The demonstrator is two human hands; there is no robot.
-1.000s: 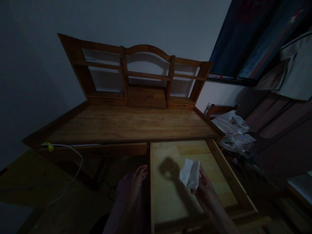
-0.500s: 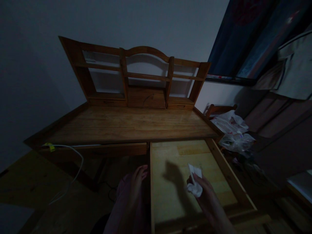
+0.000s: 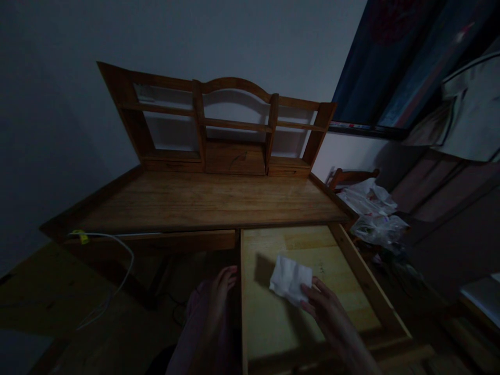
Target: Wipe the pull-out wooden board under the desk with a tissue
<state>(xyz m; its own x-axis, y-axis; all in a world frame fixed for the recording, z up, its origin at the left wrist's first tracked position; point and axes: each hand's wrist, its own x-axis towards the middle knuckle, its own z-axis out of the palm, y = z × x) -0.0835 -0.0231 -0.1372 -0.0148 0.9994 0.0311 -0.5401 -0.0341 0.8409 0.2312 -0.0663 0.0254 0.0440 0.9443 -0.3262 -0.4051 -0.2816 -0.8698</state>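
Note:
My right hand (image 3: 326, 304) pinches one edge of a folded white tissue (image 3: 291, 279) between thumb and fingers. The tissue is spread fairly flat above the bare floor of the pulled-out drawer (image 3: 273, 325), and a shadow falls on the boards to its left. My left hand (image 3: 223, 284) rests over my leg, just left of the drawer's side wall. Its fingers are loosely extended, with nothing in them.
Behind the drawer stretches the wooden desk top (image 3: 222, 200) with a shelf unit (image 3: 234, 156) at its back. A white cable (image 3: 127, 250) with a yellow tag hangs at the left. Plastic bags (image 3: 369, 195) lie on a chair at the right.
The tissue was crumpled and upright in my right hand; now it is turned flatter and opened out, shifted to the left. My left hand has hardly moved.

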